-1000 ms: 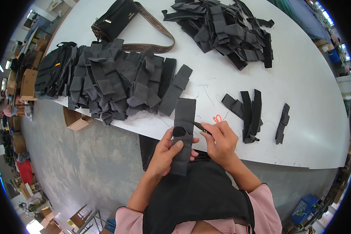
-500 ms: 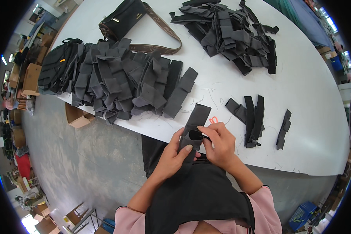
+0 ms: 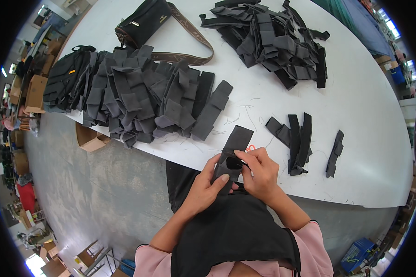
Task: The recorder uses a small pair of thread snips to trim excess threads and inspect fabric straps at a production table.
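Note:
A dark grey fabric strip with folded pockets [image 3: 239, 137] is held up at the table's near edge. My left hand [image 3: 205, 187] is closed around its lower part, the thumb pressed on the front. My right hand [image 3: 262, 171] pinches the edge of one pocket, which gapes into a dark opening between the two hands. What the fingertips of my right hand hold beyond the cloth is hidden. Small orange loops, like scissor handles [image 3: 250, 148], show just behind my right hand on the white table.
A large heap of similar strips [image 3: 171, 99] lies to the left beside a black backpack [image 3: 69, 76]. Another heap [image 3: 277, 44] is at the far side. A black bag [image 3: 145, 23] with a patterned strap lies behind. Several loose strips [image 3: 300, 141] rest to the right among thread scraps.
The held strip has shifted slightly to the right, and its pocket gapes a little wider. My right hand covers more of the orange loops. Both hands keep their hold.

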The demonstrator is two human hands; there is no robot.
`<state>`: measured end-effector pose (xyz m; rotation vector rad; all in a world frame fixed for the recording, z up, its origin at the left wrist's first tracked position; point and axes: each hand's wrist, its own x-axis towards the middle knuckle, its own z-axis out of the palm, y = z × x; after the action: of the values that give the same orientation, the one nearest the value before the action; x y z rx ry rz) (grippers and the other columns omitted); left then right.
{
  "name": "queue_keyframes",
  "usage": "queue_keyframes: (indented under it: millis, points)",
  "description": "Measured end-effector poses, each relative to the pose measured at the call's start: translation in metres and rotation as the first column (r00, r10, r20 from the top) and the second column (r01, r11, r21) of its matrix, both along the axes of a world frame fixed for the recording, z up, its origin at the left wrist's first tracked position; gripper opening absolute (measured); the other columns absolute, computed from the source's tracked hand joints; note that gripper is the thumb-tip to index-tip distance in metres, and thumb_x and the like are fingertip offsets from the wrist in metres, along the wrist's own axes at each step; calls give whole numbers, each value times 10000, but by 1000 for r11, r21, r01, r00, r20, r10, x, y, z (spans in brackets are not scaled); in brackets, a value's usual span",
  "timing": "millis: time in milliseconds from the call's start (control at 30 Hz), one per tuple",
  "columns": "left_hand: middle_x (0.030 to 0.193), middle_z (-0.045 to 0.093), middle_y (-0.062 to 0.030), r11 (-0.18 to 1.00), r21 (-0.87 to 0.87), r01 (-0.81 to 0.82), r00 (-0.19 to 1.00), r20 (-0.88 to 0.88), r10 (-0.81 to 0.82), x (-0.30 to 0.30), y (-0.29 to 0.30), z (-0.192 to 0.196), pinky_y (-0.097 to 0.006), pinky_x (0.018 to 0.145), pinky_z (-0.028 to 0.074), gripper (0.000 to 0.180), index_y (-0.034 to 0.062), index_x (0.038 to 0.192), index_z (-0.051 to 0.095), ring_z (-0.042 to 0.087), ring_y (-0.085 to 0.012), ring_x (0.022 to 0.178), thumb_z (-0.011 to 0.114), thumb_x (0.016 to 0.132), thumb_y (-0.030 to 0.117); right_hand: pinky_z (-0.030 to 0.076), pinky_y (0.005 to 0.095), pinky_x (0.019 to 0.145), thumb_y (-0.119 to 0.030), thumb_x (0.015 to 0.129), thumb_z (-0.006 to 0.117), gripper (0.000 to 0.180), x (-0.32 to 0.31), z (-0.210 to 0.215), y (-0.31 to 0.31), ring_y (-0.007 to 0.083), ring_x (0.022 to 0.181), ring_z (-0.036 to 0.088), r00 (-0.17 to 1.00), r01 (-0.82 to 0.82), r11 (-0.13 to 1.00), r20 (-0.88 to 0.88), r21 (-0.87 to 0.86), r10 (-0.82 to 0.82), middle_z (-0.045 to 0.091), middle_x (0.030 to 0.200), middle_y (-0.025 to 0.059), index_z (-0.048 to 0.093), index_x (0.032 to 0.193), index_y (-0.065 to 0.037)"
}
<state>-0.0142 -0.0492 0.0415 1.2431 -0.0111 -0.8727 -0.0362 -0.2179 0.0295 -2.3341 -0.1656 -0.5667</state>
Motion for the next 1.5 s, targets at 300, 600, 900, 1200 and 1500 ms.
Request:
queue_keyframes:
  millis: [300, 600, 900, 1200, 1500]
  points:
    - [1054, 590, -122, 999, 42, -20, 1000, 5, 19, 2, 0, 0, -273, 721, 516, 509, 9, 1392, 277, 639, -159, 791, 486, 935, 89, 410, 265, 475, 30, 545, 633, 445, 3, -9, 1, 158, 535, 514, 984, 26, 989, 176, -143, 0, 517, 715, 28, 658, 986, -27]
    - [1050, 600, -109, 1000, 28, 7, 994, -106, -4, 12, -1, 3, -270, 679, 518, 520, 31, 1399, 293, 628, -151, 766, 500, 934, 139, 433, 280, 491, 73, 639, 635, 322, 7, -6, -2, 190, 559, 535, 998, 42, 991, -46, 124, -37, 497, 736, 57, 649, 942, -36]
    - [1073, 604, -188, 1000, 5, -22, 981, -194, 23, 17, 2, -10, -299, 646, 553, 508, 54, 1387, 314, 652, -211, 745, 516, 929, 138, 455, 279, 481, 100, 678, 617, 312, 7, -28, 11, 196, 540, 541, 994, 108, 986, 19, 124, -111, 512, 763, 68, 651, 958, -34]
    - [1066, 604, -187, 999, -20, -27, 969, -248, 21, 21, 0, -8, -303, 645, 554, 518, 49, 1390, 301, 656, -222, 747, 519, 928, 142, 450, 289, 466, 90, 645, 627, 334, 9, -24, 11, 183, 562, 567, 989, 129, 953, -103, 275, -104, 513, 778, 49, 645, 946, -53]
    - [1061, 590, -125, 999, 37, -27, 991, -130, 31, 9, -3, -13, -296, 709, 532, 525, 45, 1392, 300, 644, -200, 810, 528, 927, 132, 417, 259, 477, 98, 703, 622, 288, 6, -23, 4, 143, 577, 539, 992, 122, 955, -64, 271, -109, 492, 797, 68, 633, 962, -27]
